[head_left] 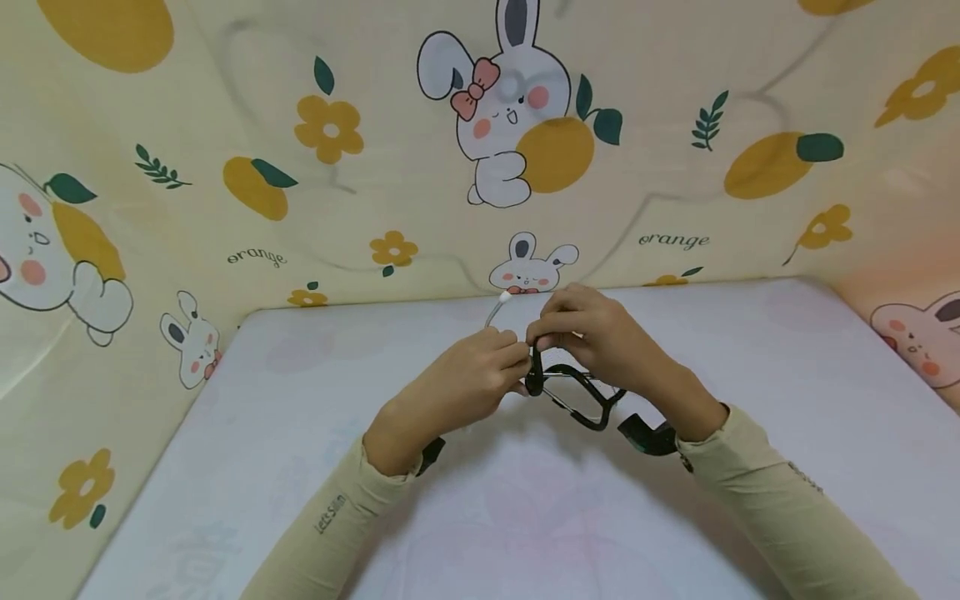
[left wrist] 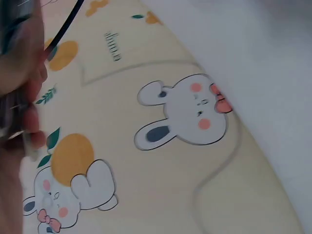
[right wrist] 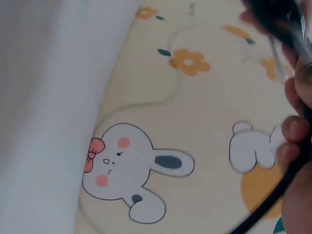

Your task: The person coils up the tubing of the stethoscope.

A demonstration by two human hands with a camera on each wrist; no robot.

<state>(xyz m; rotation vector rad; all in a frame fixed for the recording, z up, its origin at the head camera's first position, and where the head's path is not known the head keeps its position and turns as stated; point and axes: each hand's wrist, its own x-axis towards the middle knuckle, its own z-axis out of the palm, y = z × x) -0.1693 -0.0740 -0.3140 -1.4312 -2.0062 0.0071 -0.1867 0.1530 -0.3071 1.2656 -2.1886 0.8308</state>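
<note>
Both hands meet above the far middle of the table, around a looped black cable (head_left: 596, 423) with pale, silvery stretches. My left hand (head_left: 487, 367) grips a bunched dark part of it, with the fingers curled in. At its fingertips hangs a thick black piece (head_left: 534, 381), whose kind is unclear. Just to the right, my right hand (head_left: 592, 332) pinches the black strand rising from that piece. A thin grey lead with a white tip (head_left: 505, 296) sticks up beyond the left hand. In the right wrist view, the black cable (right wrist: 273, 202) runs down past the curled fingers.
The table (head_left: 300, 467) has a whitish cover. Behind it rises a cream cloth (head_left: 405, 167) printed with rabbits and oranges, which also covers the sides. A black wrist mount (head_left: 648, 436) sits under the right wrist, close to the loop.
</note>
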